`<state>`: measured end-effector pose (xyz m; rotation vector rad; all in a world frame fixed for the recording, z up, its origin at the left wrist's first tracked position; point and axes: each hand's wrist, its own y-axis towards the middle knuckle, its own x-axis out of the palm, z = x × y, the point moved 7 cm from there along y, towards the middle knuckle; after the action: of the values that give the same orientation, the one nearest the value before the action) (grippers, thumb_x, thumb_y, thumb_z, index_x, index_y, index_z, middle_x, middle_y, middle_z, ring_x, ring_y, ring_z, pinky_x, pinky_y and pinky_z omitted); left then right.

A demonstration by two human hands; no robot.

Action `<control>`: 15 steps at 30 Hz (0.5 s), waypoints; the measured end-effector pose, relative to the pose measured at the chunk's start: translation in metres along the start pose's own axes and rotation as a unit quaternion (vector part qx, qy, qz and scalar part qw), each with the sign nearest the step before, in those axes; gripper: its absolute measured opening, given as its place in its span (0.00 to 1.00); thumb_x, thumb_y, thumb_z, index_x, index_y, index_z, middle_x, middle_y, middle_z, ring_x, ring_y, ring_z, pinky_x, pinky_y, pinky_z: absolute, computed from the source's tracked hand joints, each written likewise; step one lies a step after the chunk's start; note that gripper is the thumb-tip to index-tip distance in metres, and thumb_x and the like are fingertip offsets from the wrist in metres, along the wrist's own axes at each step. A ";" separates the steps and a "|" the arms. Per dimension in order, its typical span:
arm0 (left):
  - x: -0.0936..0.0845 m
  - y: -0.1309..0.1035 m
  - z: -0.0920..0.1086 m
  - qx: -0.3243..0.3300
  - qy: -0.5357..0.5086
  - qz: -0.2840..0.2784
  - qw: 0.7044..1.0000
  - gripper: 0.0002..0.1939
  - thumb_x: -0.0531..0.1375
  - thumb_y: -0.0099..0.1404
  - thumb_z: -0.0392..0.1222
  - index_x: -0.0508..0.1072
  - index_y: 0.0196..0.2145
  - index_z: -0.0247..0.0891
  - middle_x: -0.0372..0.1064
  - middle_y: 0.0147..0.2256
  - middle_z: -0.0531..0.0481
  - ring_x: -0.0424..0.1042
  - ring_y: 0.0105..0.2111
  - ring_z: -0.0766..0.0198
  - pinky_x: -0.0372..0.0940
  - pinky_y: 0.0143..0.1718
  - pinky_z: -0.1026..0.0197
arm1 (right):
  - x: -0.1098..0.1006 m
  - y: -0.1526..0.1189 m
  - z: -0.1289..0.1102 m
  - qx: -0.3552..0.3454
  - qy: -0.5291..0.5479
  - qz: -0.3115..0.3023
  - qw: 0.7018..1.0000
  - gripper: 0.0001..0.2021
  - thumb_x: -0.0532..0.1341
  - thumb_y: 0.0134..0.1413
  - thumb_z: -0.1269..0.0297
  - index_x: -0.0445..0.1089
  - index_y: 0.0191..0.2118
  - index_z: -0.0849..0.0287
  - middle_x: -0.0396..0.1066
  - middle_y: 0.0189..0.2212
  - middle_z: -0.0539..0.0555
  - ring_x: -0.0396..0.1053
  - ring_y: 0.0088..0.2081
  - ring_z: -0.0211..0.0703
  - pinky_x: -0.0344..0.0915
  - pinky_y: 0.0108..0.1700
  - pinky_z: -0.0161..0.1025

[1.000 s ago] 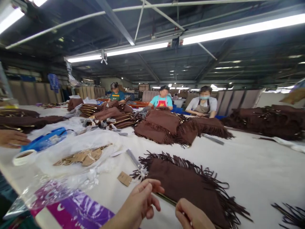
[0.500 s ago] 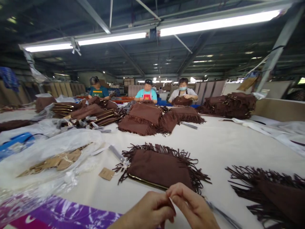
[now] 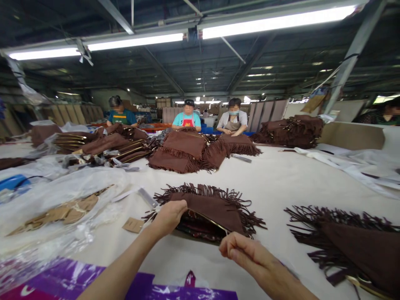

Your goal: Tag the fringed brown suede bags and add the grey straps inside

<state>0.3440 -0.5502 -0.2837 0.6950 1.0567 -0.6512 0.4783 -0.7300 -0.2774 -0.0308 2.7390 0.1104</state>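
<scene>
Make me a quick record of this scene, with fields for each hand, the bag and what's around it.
Left hand: on the brown bag, at the left end of its opening
Right hand: at the opening's right end
Bag: fringed, lying open, patterned lining showing
Left of bag: tan tag
Right of bag: second fringed bag
Across table: piled brown bags, three people
</scene>
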 end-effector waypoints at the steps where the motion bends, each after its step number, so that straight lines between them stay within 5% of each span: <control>1: -0.001 0.002 -0.001 -0.010 -0.005 0.008 1.000 0.13 0.48 0.70 0.38 0.63 0.26 0.40 0.63 0.24 0.54 0.64 0.27 0.63 0.52 0.29 0.63 | 0.002 0.003 -0.003 -0.011 -0.037 0.001 0.999 0.12 0.51 0.64 0.56 0.64 0.33 0.56 0.68 0.36 0.52 0.64 0.40 0.45 0.61 0.43 0.39; 8: 0.003 0.012 -0.022 -0.092 -0.062 0.087 0.990 0.14 0.44 0.69 0.38 0.58 0.26 0.41 0.61 0.24 0.53 0.62 0.27 0.62 0.52 0.31 0.62 | 0.020 0.043 0.003 -0.067 -0.126 0.003 0.990 0.09 0.48 0.62 0.63 0.55 0.29 0.55 0.64 0.32 0.50 0.61 0.35 0.42 0.59 0.39 0.37; 15: 0.015 0.025 -0.046 -0.145 -0.144 0.106 0.973 0.15 0.45 0.67 0.38 0.55 0.22 0.41 0.61 0.24 0.53 0.62 0.29 0.63 0.56 0.32 0.63 | 0.041 0.096 0.037 0.066 0.057 0.012 0.996 0.10 0.53 0.53 0.57 0.57 0.26 0.57 0.64 0.30 0.50 0.65 0.30 0.40 0.62 0.31 0.34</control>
<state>0.3434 -0.5013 -0.3079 0.4343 0.7749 -0.3866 0.4515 -0.6316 -0.3206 0.0348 2.8552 -0.0677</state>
